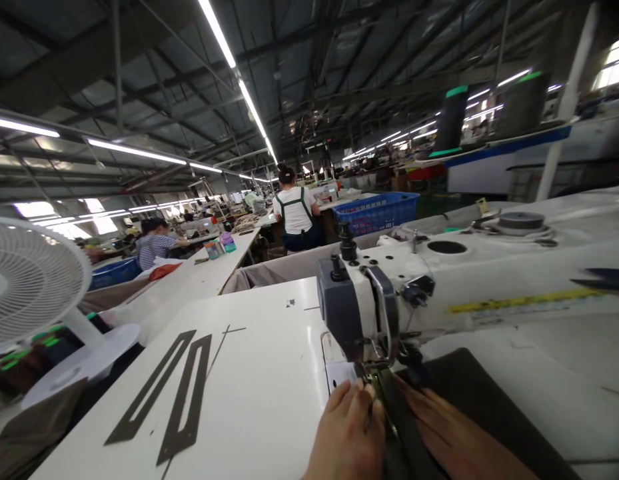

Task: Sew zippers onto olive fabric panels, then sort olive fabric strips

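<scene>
White sewing table (259,373), lower right: dark fabric strip (405,423) runs up-frame between my left hand (348,427) and right hand (454,430), fingers touching, grip indeterminable.

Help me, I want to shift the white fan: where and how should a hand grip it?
Probably the stem, from the table side on the picture's right: it is narrow and bare between the broad round guard and flat base, so a hand could wrap it.
</scene>
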The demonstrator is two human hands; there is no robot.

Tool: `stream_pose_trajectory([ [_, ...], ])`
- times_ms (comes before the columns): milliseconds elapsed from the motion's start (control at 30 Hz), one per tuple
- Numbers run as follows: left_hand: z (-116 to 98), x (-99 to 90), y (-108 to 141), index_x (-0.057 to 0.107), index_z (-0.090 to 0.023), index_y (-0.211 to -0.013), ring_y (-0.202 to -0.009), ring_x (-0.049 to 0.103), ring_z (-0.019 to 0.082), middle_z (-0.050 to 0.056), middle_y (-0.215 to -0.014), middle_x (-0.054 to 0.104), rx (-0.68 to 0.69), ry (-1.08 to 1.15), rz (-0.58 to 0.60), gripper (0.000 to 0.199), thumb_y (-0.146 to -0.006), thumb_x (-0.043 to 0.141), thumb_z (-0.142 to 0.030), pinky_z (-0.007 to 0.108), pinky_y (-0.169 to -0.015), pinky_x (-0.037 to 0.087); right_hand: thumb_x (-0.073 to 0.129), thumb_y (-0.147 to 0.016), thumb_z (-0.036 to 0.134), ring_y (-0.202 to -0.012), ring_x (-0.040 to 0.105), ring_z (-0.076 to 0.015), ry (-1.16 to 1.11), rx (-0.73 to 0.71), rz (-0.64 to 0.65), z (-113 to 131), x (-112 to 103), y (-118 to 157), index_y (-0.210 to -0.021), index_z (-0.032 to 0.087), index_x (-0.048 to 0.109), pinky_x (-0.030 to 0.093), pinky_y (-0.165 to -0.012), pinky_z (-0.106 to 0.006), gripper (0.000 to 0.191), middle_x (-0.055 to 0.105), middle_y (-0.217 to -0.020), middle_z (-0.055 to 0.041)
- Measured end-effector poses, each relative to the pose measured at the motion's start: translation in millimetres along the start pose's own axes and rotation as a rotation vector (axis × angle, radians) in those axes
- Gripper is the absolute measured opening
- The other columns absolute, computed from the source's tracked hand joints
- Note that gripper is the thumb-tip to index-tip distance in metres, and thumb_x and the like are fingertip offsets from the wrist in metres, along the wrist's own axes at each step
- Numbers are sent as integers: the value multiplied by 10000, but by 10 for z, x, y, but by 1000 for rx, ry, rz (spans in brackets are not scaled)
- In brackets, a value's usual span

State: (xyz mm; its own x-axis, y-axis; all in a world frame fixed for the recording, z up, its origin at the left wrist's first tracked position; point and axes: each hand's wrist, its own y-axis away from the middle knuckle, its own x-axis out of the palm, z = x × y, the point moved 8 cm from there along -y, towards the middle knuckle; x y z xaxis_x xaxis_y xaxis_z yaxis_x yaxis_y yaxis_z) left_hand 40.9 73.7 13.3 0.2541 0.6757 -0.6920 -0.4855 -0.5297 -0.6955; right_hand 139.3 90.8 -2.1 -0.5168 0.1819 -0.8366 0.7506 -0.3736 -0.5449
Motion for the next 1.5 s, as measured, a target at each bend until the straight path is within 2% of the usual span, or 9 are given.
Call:
stream_pose_trajectory([
  [167, -6, -19, 29, 592, -140, -917, -874, 665, 183, 81, -913, 681, -11, 38, -10, 202, -899, 400, -82, 321, -804, 570, 437, -844, 130, -1161, 520, -216, -38, -15, 37, 15, 21, 3, -1375, 210, 396, 408, -1020, -337, 538, 522, -1307, -50],
  [267, -9, -64, 1, 593, -136, -926, -882, 666, 186, 86, -921, 681, -18, 52, -5, 203, -901, 399, -83, 327, -806, 574, 443, -839, 144, -1166, 516, -222, -33, -9, 50, 30, 0, 0, -1368, 195, 409, 409, -1021, -345, 533, 524, -1305, -60],
  [400, -50, -135, -52, 598, -123, -881, -858, 671, 184, 75, -888, 684, 28, 54, -56, 231, -905, 374, -68, 322, -802, 575, 433, -834, 147, -1159, 523, -231, -3, -5, 43, 45, -26, 2, -1363, 168, 416, 424, -1007, -359, 530, 533, -1293, -78],
  [533, -36, -132, -53, 600, -118, -892, -848, 673, 179, 75, -875, 685, 21, 62, -71, 237, -910, 368, -70, 311, -806, 574, 443, -833, 161, -1161, 520, -226, 21, -19, 44, 57, -36, -8, -1365, 155, 411, 432, -999, -345, 533, 537, -1289, -82],
  [733, -30, -44, 6, 597, -128, -923, -903, 663, 188, 92, -927, 682, 27, 57, 17, 195, -898, 410, -79, 317, -823, 571, 431, -840, 150, -1155, 526, -207, -3, 0, 33, 43, -32, -14, -1385, 194, 380, 423, -1008, -320, 549, 529, -1302, -54],
  [933, -50, -87, -6, 602, -117, -896, -893, 666, 193, 93, -920, 684, 46, 53, -29, 208, -898, 400, -71, 327, -814, 574, 427, -841, 145, -1185, 498, -213, -46, 8, 11, 37, -50, -5, -1398, 205, 352, 404, -1024, -333, 566, 495, -1333, -55],
  [1133, -10, -107, -64, 604, -123, -936, -866, 669, 190, 85, -900, 682, 4, 92, 8, 232, -905, 379, -73, 318, -794, 582, 436, -828, 138, -1183, 501, -220, -85, 43, 18, 60, -96, -38, -1388, 170, 372, 397, -1029, -345, 564, 490, -1334, -79],
  [1400, -36, -136, -121, 599, -110, -852, -812, 647, 186, 79, -801, 644, 67, 71, -14, 249, -922, 359, -111, 319, -796, 567, 462, -794, 119, -1201, 482, -216, -18, 22, 20, 95, -116, -82, -1338, 118, 443, 406, -1016, -343, 544, 513, -1305, -113],
  [1500, -15, -84, -117, 596, -106, -904, -878, 631, 198, 85, -852, 641, 65, 79, 62, 198, -910, 398, -114, 329, -847, 545, 468, -770, 97, -1215, 466, -226, 3, 20, 19, 80, -94, -113, -1327, 100, 451, 396, -1020, -368, 558, 501, -1311, -134],
])
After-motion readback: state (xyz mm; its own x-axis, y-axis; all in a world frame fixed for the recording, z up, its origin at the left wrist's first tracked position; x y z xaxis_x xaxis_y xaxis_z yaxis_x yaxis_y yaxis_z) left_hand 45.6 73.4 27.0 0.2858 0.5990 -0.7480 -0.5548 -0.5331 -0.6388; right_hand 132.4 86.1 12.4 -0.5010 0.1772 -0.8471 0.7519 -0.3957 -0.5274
